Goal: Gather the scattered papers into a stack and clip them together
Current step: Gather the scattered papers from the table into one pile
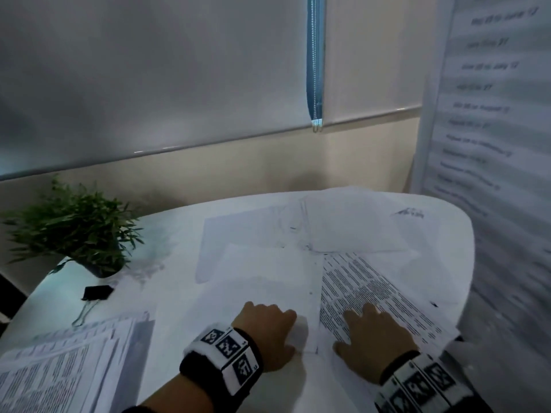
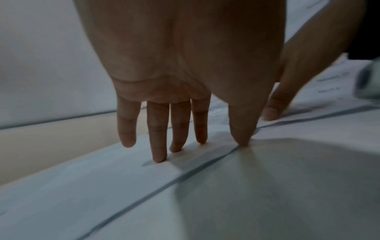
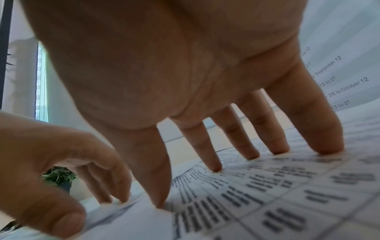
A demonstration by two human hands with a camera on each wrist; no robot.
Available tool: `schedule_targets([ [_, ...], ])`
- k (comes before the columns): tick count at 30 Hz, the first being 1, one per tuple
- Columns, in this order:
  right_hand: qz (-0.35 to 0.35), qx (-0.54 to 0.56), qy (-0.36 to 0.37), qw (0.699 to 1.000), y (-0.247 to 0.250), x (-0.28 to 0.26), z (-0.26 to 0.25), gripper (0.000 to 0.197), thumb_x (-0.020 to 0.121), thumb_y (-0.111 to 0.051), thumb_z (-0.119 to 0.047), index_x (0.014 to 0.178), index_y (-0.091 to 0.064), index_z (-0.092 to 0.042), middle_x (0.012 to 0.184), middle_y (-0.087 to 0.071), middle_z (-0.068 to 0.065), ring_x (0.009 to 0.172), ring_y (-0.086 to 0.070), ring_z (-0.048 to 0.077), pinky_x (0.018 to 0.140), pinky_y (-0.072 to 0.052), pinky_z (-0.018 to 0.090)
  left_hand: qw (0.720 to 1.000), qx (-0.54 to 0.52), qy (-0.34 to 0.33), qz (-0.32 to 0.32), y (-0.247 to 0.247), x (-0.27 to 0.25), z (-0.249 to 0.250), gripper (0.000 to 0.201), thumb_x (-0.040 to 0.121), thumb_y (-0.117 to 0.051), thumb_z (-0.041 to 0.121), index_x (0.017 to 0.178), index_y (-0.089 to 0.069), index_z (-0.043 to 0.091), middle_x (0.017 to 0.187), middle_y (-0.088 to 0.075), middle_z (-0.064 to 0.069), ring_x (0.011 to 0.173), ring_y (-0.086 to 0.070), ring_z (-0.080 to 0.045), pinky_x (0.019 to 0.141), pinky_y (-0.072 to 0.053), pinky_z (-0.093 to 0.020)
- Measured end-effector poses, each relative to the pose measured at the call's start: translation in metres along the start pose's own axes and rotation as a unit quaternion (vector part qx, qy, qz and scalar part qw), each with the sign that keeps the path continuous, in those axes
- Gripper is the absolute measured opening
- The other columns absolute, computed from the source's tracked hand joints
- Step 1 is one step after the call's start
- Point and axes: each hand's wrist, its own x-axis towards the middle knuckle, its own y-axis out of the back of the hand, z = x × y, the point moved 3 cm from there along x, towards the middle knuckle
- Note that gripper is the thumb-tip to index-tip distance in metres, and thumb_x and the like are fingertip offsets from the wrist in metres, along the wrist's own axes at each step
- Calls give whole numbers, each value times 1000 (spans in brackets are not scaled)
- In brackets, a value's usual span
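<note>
Both my hands lay flat on loose sheets, nothing gathered yet.

My left hand (image 1: pixel 269 332) pressed a blank sheet (image 1: pixel 262 281) and my right hand (image 1: pixel 374 338) a printed sheet (image 1: pixel 366 281), fingers spread and straight; sliding them could crumple overlapping papers or push some off the table (image 1: pixel 167 234), far from the clip (image 1: pixel 96 292).

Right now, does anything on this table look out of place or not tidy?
Yes. The loose papers lie fanned at different angles and overlap; some hang past the table's right edge. The left hand and right hand press on separate sheets. The binder clip lies unused beside the potted plant.
</note>
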Motion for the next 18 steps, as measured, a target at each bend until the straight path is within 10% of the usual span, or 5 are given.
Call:
schedule_targets([
  [7, 3, 34, 3, 999, -5, -1, 0, 55, 91, -39, -54, 138, -32, -26, 142, -33, 7, 130, -34, 28, 104, -36, 41, 998, 58, -31, -11, -8, -18, 22, 33, 86, -45, 17, 118, -53, 13, 115, -56, -16, 101, -58, -36, 81, -40, -37],
  [11, 61, 122, 18, 991, -3, 1, 5, 52, 90, -45, -47, 136, -34, -27, 137, -40, 6, 127, -37, 25, 104, -38, 42, 983, -107, -4, 150, 19, -41, 18, 15, 86, -45, 33, 95, -49, 21, 95, -63, -8, 91, -59, -31, 72, -40, -32],
  [14, 109, 310, 56, 943, 14, 4, 15, 89, 81, -56, -62, 149, -13, -26, 150, -29, 7, 136, -32, 26, 111, -31, 43, 856, -414, -10, 309, 58, -68, -1, 23, 81, -40, 41, 77, -40, 18, 61, -47, 3, 61, -46, -17, 61, -39, -29],
  [16, 82, 515, 71, 850, 26, 0, 14, 106, 68, -59, -71, 150, -3, -30, 154, -26, 6, 137, -33, 27, 112, -29, 46, 734, -560, -3, 386, 84, -80, -16, 21, 89, -41, 27, 77, -43, 10, 63, -44, 4, 57, -41, -7, 58, -39, -20],
  [18, -5, 661, 98, 744, 30, -8, 5, 96, 64, -67, -58, 143, -26, -23, 143, -45, 12, 122, -51, 27, 105, -40, 50, 688, -603, 32, 403, 95, -84, -28, 22, 97, -34, 12, 79, -44, 4, 66, -46, 1, 55, -43, -5, 52, -39, -13],
])
